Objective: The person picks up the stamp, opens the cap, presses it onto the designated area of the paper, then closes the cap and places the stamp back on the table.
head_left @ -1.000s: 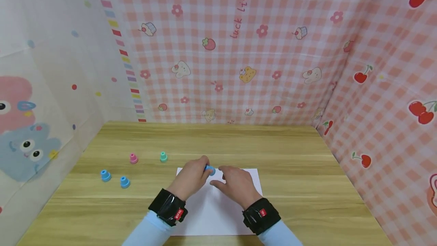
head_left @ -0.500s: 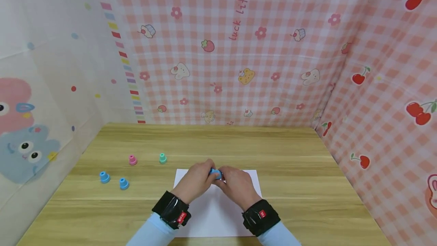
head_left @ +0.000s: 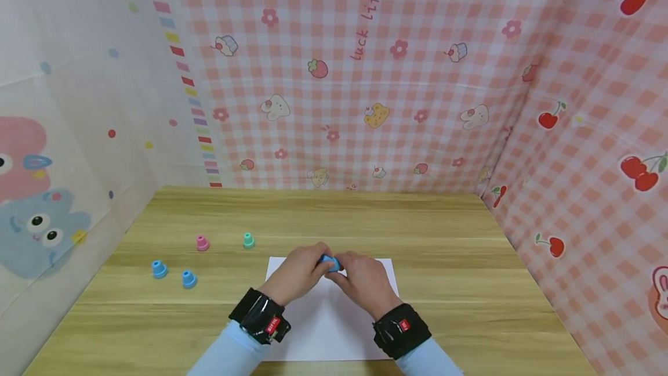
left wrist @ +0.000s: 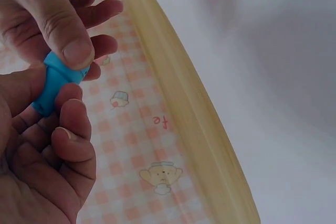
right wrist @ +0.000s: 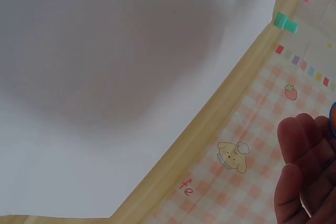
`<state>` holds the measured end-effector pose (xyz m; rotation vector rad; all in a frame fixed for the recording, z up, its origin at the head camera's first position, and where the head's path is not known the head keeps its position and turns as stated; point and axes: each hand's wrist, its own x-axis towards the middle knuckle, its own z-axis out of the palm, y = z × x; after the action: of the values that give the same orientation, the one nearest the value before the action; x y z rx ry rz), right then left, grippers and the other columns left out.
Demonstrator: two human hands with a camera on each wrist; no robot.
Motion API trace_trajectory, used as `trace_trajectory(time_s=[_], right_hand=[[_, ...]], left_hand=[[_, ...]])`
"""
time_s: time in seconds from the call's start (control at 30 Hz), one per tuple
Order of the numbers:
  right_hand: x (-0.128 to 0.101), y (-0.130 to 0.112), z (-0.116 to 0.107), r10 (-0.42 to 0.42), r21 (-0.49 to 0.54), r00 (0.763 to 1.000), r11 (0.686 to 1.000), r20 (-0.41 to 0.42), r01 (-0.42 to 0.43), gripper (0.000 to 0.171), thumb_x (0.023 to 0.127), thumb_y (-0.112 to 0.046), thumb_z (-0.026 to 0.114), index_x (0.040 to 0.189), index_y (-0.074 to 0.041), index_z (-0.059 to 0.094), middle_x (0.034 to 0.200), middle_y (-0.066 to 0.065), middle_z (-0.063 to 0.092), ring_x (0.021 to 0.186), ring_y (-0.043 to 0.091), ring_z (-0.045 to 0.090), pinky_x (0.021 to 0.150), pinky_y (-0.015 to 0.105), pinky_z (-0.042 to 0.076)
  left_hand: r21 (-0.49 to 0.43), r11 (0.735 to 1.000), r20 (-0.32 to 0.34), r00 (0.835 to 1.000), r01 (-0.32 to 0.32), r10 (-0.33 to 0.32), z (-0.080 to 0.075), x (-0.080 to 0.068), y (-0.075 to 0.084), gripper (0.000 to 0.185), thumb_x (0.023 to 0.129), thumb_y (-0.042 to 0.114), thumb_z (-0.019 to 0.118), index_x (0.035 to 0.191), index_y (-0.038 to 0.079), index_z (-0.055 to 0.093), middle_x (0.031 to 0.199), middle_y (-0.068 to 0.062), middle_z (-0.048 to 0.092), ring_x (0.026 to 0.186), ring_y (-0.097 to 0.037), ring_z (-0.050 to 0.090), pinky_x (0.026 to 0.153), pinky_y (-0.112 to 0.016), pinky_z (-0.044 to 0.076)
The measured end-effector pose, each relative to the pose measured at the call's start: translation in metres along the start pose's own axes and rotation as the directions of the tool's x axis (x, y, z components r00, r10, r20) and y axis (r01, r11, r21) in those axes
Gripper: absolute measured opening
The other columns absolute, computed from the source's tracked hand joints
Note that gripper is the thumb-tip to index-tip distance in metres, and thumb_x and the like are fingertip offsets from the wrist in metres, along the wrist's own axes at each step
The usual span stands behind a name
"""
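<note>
Left hand (head_left: 296,274): fingers curled round the blue stamper (head_left: 329,263), grip closed on its lower body; in the left wrist view the piece sits at upper left, between curled fingers.
Right hand (head_left: 365,280): thumb and fingers pinch the other end of the same blue stamper; grip closed on it.
Stamper position: centre of the head view, held just above the far edge of the white paper (head_left: 329,324), between both hands.
Handling note: my judgement is that the piece is small and smooth, so it is best pinched near each end with the hands kept low over the paper, and any twist or pull kept along its axis.
Bench (head_left: 443,260): light wood grain; paper lies at lower centre.
Loose pieces: two blue stampers (head_left: 159,269), (head_left: 189,279), a pink stamper (head_left: 202,242) and a teal stamper (head_left: 248,241) stand at left centre, well apart from the hands.
Room: pink gingham cloth (head_left: 396,74) with cartoon prints behind and at right; pale cartoon sheet (head_left: 62,132) at left.
</note>
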<state>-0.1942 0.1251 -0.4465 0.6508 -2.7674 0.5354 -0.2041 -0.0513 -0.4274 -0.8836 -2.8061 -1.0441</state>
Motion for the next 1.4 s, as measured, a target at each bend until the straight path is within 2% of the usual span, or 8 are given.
trace_trajectory(time_s=[0.27,0.43,0.57,0.67,0.83,1.03,1.23,1.4], right_hand=[[0.0,0.003,0.001,-0.067,0.024,0.998,0.997,0.013,0.066,0.018,0.088,-0.038,0.073,0.092,-0.02,0.071,0.073,-0.011,0.058,0.06,0.003,0.05,0.053,0.024,0.039],[0.001,0.005,-0.001,-0.104,0.058,0.994,0.993,0.033,0.102,0.018,0.088,-0.036,0.074,0.094,-0.019,0.07,0.075,-0.011,0.061,0.061,0.003,0.05,0.055,0.024,0.041],[0.0,0.008,-0.001,-0.127,0.069,0.991,0.99,0.043,0.124,0.019,0.088,-0.031,0.075,0.1,-0.017,0.072,0.086,-0.008,0.069,0.068,0.006,0.059,0.059,0.026,0.046],[-0.002,0.01,-0.002,-0.101,0.067,0.993,0.993,0.058,0.097,0.019,0.087,-0.032,0.076,0.098,-0.018,0.072,0.086,-0.009,0.068,0.064,0.006,0.057,0.056,0.025,0.044],[-0.003,0.011,-0.001,-0.011,0.054,0.998,0.999,0.063,0.008,0.02,0.085,-0.038,0.077,0.085,-0.02,0.068,0.073,-0.014,0.058,0.054,0.003,0.042,0.05,0.022,0.035],[-0.004,0.013,0.0,0.052,0.02,0.999,0.998,0.014,-0.052,0.025,0.085,-0.039,0.077,0.076,-0.023,0.06,0.072,-0.014,0.056,0.058,0.003,0.046,0.052,0.023,0.039],[-0.005,0.015,0.004,0.099,0.025,0.995,0.995,0.007,-0.099,0.027,0.086,-0.04,0.076,0.076,-0.022,0.059,0.069,-0.014,0.055,0.058,0.003,0.045,0.051,0.023,0.038],[-0.008,0.015,0.008,0.122,0.031,0.993,0.992,-0.003,-0.122,0.027,0.087,-0.041,0.075,0.076,-0.021,0.06,0.066,-0.013,0.052,0.056,0.004,0.045,0.05,0.023,0.038]], left_hand=[[-0.031,1.0,0.034,0.999,-0.001,0.002,-0.003,-0.002,-0.005,0.008,0.1,0.017,0.061,0.101,0.008,0.062,0.086,0.003,0.063,0.071,-0.01,0.053,0.064,-0.026,0.045],[-0.07,0.997,0.054,0.998,-0.013,0.017,-0.005,-0.003,-0.009,0.009,0.1,0.017,0.061,0.101,0.009,0.062,0.084,0.004,0.062,0.07,-0.01,0.051,0.062,-0.025,0.044],[-0.122,0.992,0.08,0.997,0.012,-0.002,-0.008,-0.004,-0.011,0.008,0.1,0.018,0.06,0.103,0.011,0.063,0.082,0.002,0.06,0.071,-0.012,0.05,0.064,-0.027,0.043],[-0.141,0.989,0.078,0.997,0.036,-0.025,-0.011,-0.005,-0.013,0.007,0.099,0.017,0.061,0.103,0.011,0.063,0.08,0.001,0.058,0.072,-0.013,0.05,0.064,-0.028,0.042],[-0.07,0.996,0.031,0.998,0.055,-0.053,-0.012,-0.003,-0.015,0.011,0.099,0.018,0.062,0.103,0.008,0.063,0.081,0.003,0.059,0.071,-0.013,0.05,0.062,-0.027,0.043],[0.006,0.996,-0.01,0.996,0.094,-0.094,-0.011,0.002,-0.021,0.011,0.097,0.016,0.066,0.101,0.006,0.064,0.084,0.002,0.062,0.072,-0.014,0.053,0.064,-0.029,0.047],[0.112,0.986,-0.004,0.992,0.122,-0.123,-0.009,0.009,-0.036,0.009,0.095,0.012,0.067,0.099,0.004,0.064,0.084,-0.001,0.062,0.071,-0.014,0.054,0.066,-0.029,0.051],[0.213,0.968,0.033,0.989,0.132,-0.142,-0.005,0.015,-0.042,0.008,0.094,0.009,0.068,0.099,0.003,0.065,0.084,-0.002,0.063,0.073,-0.015,0.055,0.072,-0.033,0.053]])
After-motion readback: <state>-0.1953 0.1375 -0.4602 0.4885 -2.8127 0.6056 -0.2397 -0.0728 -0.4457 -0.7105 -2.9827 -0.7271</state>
